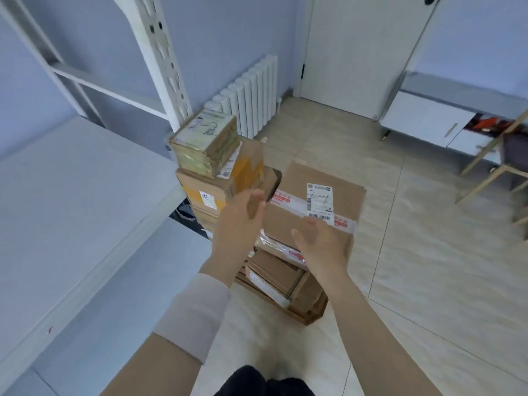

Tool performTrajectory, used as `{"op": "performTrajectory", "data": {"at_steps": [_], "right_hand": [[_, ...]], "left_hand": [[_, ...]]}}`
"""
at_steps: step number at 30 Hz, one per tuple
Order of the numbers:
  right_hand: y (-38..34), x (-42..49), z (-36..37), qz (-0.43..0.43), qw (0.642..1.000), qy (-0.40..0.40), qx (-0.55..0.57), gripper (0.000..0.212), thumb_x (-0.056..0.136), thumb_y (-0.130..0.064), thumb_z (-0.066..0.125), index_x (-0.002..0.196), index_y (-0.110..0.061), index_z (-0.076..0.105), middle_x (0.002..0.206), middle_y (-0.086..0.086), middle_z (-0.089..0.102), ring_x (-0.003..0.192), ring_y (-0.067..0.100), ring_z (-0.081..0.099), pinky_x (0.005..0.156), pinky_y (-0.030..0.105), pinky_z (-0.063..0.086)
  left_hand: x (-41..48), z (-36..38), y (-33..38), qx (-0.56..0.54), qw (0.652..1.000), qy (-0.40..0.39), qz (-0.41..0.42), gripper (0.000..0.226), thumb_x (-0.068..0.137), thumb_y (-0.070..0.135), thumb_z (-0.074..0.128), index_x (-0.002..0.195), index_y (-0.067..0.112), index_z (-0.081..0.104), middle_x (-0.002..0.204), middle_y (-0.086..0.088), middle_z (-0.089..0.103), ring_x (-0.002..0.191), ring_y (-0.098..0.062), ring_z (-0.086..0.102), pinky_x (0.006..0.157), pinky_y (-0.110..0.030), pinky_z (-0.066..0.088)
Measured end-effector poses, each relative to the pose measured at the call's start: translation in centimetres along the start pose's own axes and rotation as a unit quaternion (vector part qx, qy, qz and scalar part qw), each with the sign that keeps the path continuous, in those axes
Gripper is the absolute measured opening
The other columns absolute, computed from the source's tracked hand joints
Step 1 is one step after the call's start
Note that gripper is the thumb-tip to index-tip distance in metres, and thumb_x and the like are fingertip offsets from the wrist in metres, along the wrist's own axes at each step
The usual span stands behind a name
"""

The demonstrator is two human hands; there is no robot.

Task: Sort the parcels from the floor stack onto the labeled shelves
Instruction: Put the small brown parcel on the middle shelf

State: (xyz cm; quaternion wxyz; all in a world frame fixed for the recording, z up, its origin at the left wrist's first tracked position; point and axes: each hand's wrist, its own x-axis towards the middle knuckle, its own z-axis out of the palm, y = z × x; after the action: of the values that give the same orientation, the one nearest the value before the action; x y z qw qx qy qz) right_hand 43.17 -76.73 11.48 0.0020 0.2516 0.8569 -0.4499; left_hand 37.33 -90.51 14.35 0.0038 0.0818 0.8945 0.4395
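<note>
my left hand [240,215] is clamped on a small brown parcel [271,181]; my right hand [317,241] hangs slack, fingers apart, over the 2-1 carton [297,201]. the shallow grip may slip, or i may knock the skewed 2-2 box [205,141] off its floor stack. count: one held parcel, three stacked left, at least three piled right.

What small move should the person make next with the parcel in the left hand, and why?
Probably turn the small brown parcel so its label shows. The left hand grips it, but no number is visible on it, whereas the large box reads 2-1. The right hand is open and free to help.
</note>
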Motion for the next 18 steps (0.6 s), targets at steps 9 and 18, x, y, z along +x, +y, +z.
{"op": "performTrajectory", "data": {"at_steps": [9,18], "right_hand": [[-10.7,7.1,5.5,-0.049,0.988,-0.066,0.134,0.046,0.092,-0.037,0.053,0.135,-0.020,0.044,0.137,-0.006,0.049,0.124,0.010,0.045,0.096,0.021,0.032],[-16.6,12.1,12.0,0.023,0.960,-0.022,0.277,0.066,0.092,-0.045,0.050,0.148,-0.024,0.023,0.155,-0.009,0.021,0.142,0.013,0.022,0.114,0.033,0.023]], "left_hand": [[11.6,-9.6,-3.9,-0.079,0.976,0.189,-0.069,0.026,0.094,0.023,0.051,0.117,0.014,0.058,0.117,0.005,0.062,0.112,-0.009,0.055,0.087,-0.011,0.034],[17.6,-10.4,-8.3,-0.222,0.950,0.099,-0.199,0.044,0.095,0.039,0.046,0.132,0.015,0.044,0.118,0.009,0.048,0.111,-0.009,0.046,0.093,-0.022,0.032]]}}
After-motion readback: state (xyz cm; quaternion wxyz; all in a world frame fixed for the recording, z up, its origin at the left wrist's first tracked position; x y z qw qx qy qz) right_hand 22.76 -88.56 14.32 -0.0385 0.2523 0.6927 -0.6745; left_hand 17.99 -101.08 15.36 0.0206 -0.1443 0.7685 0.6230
